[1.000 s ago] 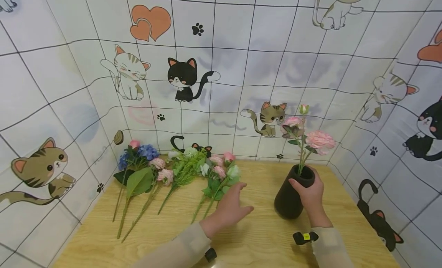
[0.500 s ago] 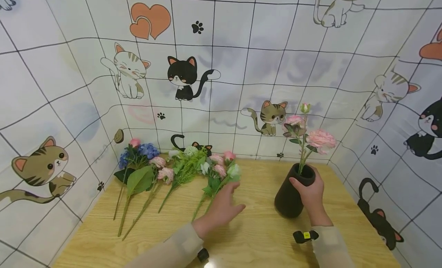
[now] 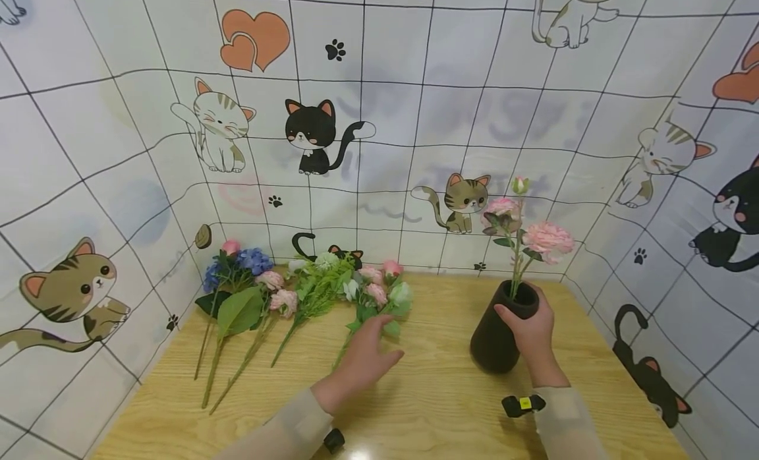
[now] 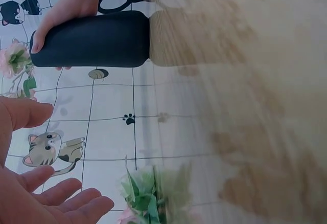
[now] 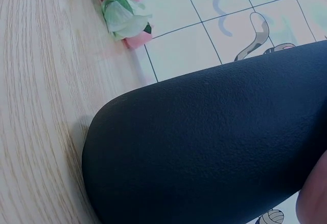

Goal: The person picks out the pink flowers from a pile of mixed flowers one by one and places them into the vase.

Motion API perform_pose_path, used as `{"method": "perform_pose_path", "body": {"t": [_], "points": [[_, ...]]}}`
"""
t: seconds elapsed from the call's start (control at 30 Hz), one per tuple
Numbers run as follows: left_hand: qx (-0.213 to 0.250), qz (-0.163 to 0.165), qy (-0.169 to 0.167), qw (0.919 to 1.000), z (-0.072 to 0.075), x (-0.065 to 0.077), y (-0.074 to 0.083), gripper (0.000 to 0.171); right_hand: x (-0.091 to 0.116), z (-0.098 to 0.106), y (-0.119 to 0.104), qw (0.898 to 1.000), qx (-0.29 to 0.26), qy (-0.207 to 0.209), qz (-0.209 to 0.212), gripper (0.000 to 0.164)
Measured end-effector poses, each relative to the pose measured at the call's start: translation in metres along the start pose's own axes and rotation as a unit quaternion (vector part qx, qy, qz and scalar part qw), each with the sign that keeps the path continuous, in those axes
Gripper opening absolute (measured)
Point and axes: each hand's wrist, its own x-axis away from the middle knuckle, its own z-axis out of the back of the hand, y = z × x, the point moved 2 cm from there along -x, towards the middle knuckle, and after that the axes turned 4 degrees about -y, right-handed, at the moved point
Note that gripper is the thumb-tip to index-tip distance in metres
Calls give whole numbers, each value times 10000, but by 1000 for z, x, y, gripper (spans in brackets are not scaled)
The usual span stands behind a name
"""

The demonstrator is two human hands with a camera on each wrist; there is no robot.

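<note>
A black vase [image 3: 495, 338] stands on the right of the table, gripped near its rim by my right hand [image 3: 536, 331]. Out of its mouth rises a pink flower stem [image 3: 548, 241] with two blooms and a bud. My left hand [image 3: 358, 361] hovers by the pink and white flowers [image 3: 375, 294], partly covering their stems; its thumb and fingers are spread with nothing between them. In the left wrist view the fingers [image 4: 76, 198] are apart from the vase [image 4: 97, 40]. The vase's dark side [image 5: 204, 147] fills much of the right wrist view.
Further left lie a white and green sprig [image 3: 320, 282], pink flowers [image 3: 279, 295] and blue flowers [image 3: 252, 261] with a large leaf, stems toward the front. A cat-print wall covering [image 3: 391, 117] encloses the back and sides of the wooden table [image 3: 439, 407].
My left hand has drifted left and slightly toward the front, away from the vase and over the stems of the pink and white flowers. The right hand keeps its hold on the vase.
</note>
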Motion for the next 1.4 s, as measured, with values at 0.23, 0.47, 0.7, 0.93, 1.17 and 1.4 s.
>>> {"method": "perform_pose_path", "body": {"t": [0.23,0.47,0.7,0.93,1.17,1.4], "points": [[-92,68,104,9999,10,3,-6,68,0,0,0,9999,95,-68,-12,66],[-358,31,218,9991,21,2,-13,68,0,0,-3,9999,85,-13,-111,66],[-310,217,226,9990,26,6,-22,68,0,0,-4,9998,89,-42,-163,66],[-339,214,164,9991,33,11,-27,67,-1,0,-2,9999,37,-64,-156,66],[-435,366,191,9982,38,13,-33,68,-1,0,-2,9999,35,-84,-98,66],[-478,608,237,9967,45,13,-34,70,-2,1,1,9998,47,-102,-159,67]]}}
